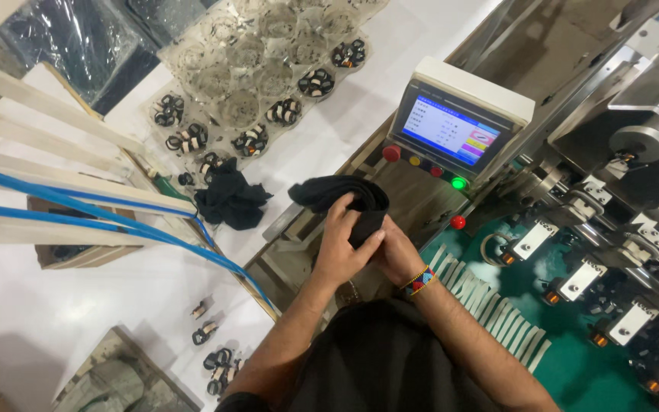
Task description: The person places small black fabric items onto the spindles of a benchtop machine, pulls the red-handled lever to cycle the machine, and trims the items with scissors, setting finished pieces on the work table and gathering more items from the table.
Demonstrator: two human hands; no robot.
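Glove-like black cloth (342, 200) sits in both my hands, just below and left of the control panel (451, 130), which I use as my landmark. Going by size: the white bench (78, 305) spreads far left of the panel, the winding machine's green deck (581, 358) lies to its lower right, the clear plastic tray (261, 69) of small coil parts lies to its upper left, and a second crumpled black cloth (230, 200) rests left of it.

My left hand (341, 248) has its fingers (360, 240) closed over the dangling end of the cloth; my right hand (398, 255), with a beaded band at the wrist, is tucked behind, gripping the same piece. To do this well, I judge I should keep the cloth bunched tight and clear of the panel's buttons (391, 153).
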